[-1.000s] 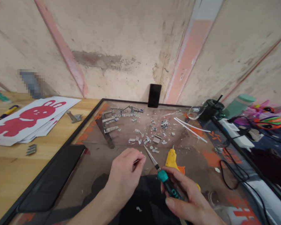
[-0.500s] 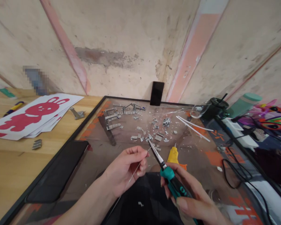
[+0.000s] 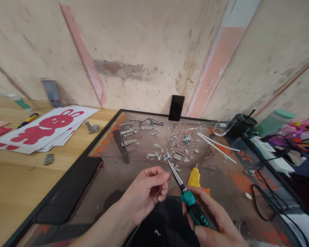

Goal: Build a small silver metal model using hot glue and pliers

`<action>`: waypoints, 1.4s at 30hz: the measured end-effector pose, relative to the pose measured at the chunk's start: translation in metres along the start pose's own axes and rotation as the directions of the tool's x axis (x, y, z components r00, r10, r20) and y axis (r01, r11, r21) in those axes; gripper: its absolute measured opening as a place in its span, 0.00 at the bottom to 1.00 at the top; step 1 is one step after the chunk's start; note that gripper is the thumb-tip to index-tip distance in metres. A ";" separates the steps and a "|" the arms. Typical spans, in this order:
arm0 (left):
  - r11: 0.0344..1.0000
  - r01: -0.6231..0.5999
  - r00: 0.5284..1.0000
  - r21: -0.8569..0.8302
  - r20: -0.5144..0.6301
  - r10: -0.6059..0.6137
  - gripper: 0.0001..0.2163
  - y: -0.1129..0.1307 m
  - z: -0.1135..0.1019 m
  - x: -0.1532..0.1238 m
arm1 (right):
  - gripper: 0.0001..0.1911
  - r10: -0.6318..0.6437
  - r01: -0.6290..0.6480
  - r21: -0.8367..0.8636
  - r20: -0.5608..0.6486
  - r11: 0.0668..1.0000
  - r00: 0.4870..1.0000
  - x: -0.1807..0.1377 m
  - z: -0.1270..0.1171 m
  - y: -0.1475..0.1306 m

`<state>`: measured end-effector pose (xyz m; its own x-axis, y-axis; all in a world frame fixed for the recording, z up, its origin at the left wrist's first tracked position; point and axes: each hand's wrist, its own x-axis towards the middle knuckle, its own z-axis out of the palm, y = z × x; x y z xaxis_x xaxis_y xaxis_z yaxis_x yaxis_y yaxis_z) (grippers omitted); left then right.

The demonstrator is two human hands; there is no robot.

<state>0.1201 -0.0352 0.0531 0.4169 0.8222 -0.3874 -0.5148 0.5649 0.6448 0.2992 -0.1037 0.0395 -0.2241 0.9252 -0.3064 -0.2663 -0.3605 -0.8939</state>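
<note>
Between its thumb and fingers my left hand (image 3: 150, 187) pinches a thin wire (image 3: 150, 207), whose long end trails down toward my lap. My right hand (image 3: 208, 212) is wrapped round the teal and black handles of long-nose pliers (image 3: 189, 199). The slim jaws point up and left, beside my left fingertips; whether they grip the wire's end is too small to tell. Just beyond the tips lie small grey metal pieces (image 3: 177, 156), scattered over the mat. Farther back stand joined strips of such pieces (image 3: 144, 125).
A yellow glue gun (image 3: 194, 176) lies beyond my right hand. White sticks (image 3: 217, 147) and a cable (image 3: 264, 202) are to the right. A black phone (image 3: 176, 108) leans on the wall. At left are a dark flat slab (image 3: 69, 188) and rabbit-printed paper (image 3: 51, 128).
The view has shifted, so everything appears a little farther right and lower. Both hands keep their grips, with the plier tips still close to the left fingertips.
</note>
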 end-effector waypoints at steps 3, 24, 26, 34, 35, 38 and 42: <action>0.989 -0.099 0.994 0.114 -0.041 0.104 0.10 -0.001 0.002 -0.001 | 0.30 -0.028 0.028 -0.021 -0.005 0.999 1.000 0.003 0.000 0.007; 0.572 -0.298 0.853 0.764 -0.055 0.518 0.10 -0.020 0.003 -0.002 | 0.29 -0.015 0.013 0.114 0.019 0.993 1.000 0.003 0.015 0.010; 0.589 -0.310 0.848 0.747 -0.063 0.526 0.10 -0.023 0.004 -0.002 | 0.29 -0.061 0.059 0.085 0.029 0.995 0.998 0.004 0.017 0.010; 0.633 -0.335 0.857 0.698 -0.054 0.513 0.10 -0.026 0.009 -0.004 | 0.29 -0.037 0.039 0.038 -0.031 0.999 0.999 0.005 0.019 0.012; 0.627 -0.338 0.857 0.702 -0.046 0.513 0.10 -0.026 0.009 -0.004 | 0.29 -0.026 0.028 0.034 -0.042 0.999 0.999 0.005 0.019 0.012; 0.552 -0.347 0.843 0.758 -0.006 0.537 0.09 -0.029 0.006 -0.004 | 0.27 0.022 -0.018 0.051 -0.090 0.999 0.996 0.002 0.021 0.011; 0.100 -0.442 0.675 0.891 0.257 0.691 0.09 -0.032 -0.004 0.001 | 0.24 0.147 -0.134 0.096 -0.139 0.986 0.979 0.001 0.021 0.004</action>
<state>0.1338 -0.0520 0.0292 0.1186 0.9279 0.3536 0.4320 -0.3688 0.8230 0.2784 -0.1065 0.0428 -0.1280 0.8695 -0.4770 -0.3221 -0.4913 -0.8092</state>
